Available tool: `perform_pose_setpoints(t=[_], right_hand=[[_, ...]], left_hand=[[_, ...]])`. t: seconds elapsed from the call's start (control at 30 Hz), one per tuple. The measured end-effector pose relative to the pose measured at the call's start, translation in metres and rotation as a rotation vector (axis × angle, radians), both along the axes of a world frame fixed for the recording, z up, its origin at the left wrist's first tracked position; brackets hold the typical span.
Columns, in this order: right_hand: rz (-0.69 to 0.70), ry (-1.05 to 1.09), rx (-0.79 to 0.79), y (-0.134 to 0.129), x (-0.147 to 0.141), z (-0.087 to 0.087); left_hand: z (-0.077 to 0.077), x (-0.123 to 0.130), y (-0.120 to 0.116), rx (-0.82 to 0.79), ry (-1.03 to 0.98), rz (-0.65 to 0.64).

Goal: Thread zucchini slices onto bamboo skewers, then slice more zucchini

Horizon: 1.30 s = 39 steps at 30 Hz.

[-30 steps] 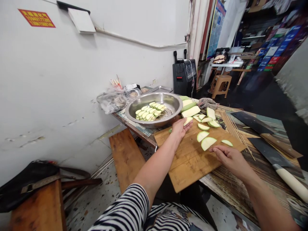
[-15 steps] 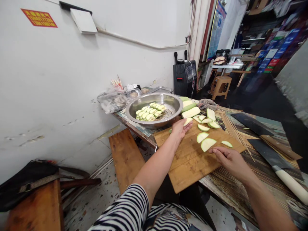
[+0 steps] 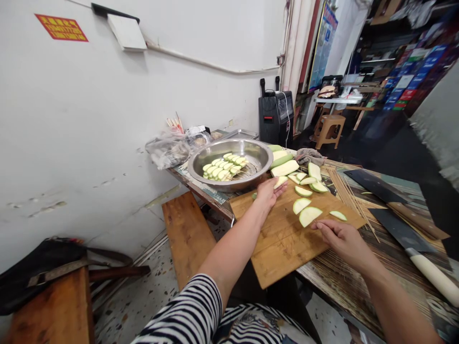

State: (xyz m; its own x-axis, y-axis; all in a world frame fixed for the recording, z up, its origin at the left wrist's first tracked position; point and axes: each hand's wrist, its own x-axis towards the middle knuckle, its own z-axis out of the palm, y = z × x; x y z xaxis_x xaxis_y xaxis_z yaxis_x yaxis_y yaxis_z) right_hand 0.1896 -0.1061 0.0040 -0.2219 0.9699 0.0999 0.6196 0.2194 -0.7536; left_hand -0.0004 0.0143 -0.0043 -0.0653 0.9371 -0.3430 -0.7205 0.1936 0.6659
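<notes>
on the cutting board [image 3: 283,243], left hand [image 3: 267,191] touches a squash slice [image 3: 280,181].

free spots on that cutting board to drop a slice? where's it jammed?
Bare: near half of the cutting board, between the left hand and right hand. Crowded: far corner, zucchini slices packed beside the steel bowl.

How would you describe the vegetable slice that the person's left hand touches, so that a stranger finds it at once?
Start at the wooden cutting board on the table, in front of the steel bowl. At its far left corner lies the left hand, and its fingers rest on one pale slice. Unlike the other slices on the board, it lies right beside the bowl and has a hand on it.
</notes>
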Motion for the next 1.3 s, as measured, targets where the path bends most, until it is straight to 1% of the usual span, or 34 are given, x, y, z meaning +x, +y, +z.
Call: perform_pose_setpoints(t=[0.27,0.53,0.7,0.8,0.97,1.3], right_hand=[[0.004,0.058,-0.023,-0.001,-0.001,-0.002],[-0.027,0.099,-0.099,-0.002,-0.005,-0.007],[-0.010,0.088,-0.036,-0.003,-0.007,-0.015],[-0.030,0.077,-0.010,-0.003,-0.011,-0.017],[-0.075,0.087,-0.013,-0.004,-0.018,-0.017],[-0.113,0.142,-0.001,-0.005,-0.026,-0.021]], left_hand=[[0.000,0.001,-0.002,0.045,0.087,-0.004],[-0.001,0.004,-0.003,0.055,0.156,-0.011],[0.001,0.003,-0.005,0.044,0.154,-0.039],[0.001,0.004,-0.005,0.038,0.145,-0.040],[0.001,0.008,-0.006,0.031,0.149,-0.041],[-0.003,0.010,-0.006,0.027,0.084,-0.122]])
